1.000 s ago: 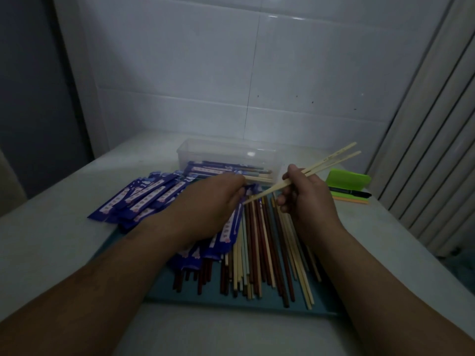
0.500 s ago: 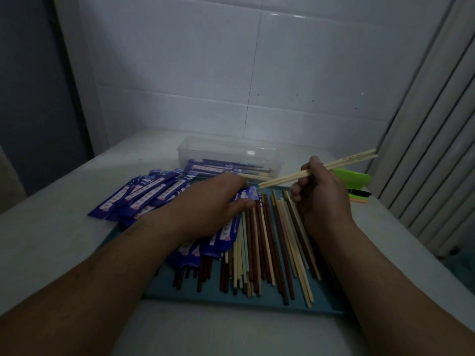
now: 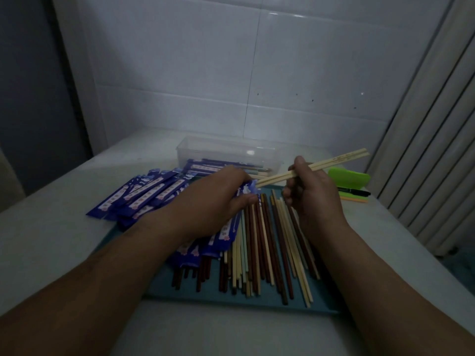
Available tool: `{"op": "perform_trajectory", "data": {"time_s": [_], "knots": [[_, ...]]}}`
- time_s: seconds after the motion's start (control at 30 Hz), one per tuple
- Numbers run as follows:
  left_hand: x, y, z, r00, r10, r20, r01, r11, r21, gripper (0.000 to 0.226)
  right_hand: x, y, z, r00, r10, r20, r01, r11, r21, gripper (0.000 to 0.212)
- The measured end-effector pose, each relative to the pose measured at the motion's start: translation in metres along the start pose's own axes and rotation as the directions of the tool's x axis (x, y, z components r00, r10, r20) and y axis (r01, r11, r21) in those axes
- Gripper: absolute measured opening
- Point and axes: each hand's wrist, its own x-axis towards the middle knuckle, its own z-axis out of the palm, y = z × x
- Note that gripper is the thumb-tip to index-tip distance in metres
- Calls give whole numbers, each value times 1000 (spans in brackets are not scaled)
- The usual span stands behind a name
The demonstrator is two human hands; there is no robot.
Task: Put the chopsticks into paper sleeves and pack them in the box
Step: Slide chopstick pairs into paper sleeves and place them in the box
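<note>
My right hand (image 3: 312,194) grips a pair of pale wooden chopsticks (image 3: 336,160), which slant up to the right. Their tips sit at the mouth of a blue paper sleeve (image 3: 246,189) that my left hand (image 3: 218,201) pinches at its top end. Under both hands lie several loose chopsticks (image 3: 267,250), pale, brown and dark red, on a teal tray (image 3: 205,294). Further blue sleeves (image 3: 144,194) are fanned out to the left. A clear plastic box (image 3: 228,150) stands behind, holding a few sleeved chopsticks.
A green object (image 3: 349,176), a black marker (image 3: 354,191) and an orange sheet lie on the table at the right. A tiled wall rises behind the box. A ribbed white panel stands at the far right.
My right hand has brought the pair's tips left and down to the sleeve's mouth. My left hand has lifted the sleeve's end a little.
</note>
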Motion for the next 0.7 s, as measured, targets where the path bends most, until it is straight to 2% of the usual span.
{"op": "perform_trajectory", "data": {"time_s": [0.13, 0.23, 0.37, 0.5, 0.7], "knots": [[0, 2, 1, 1000, 11, -11, -10, 999, 50, 38, -13, 1, 18, 991, 35, 132, -26, 997, -69, 21], [0, 5, 1, 1000, 7, 2, -7, 998, 64, 37, -20, 0, 26, 981, 105, 166, -94, 993, -76, 25], [0, 2, 0, 1000, -26, 14, 25, 997, 79, 35, -16, -6, 20, 984, 163, 67, -162, 987, -7, 40], [-1, 2, -2, 999, -33, 29, 30, 996, 89, 35, -7, -10, 8, 992, 116, -45, -112, 989, 94, 33], [-1, 3, 1, 999, -28, 27, 25, 994, 111, 35, -18, -2, 21, 980, 113, 166, -98, 991, -91, 29]]}}
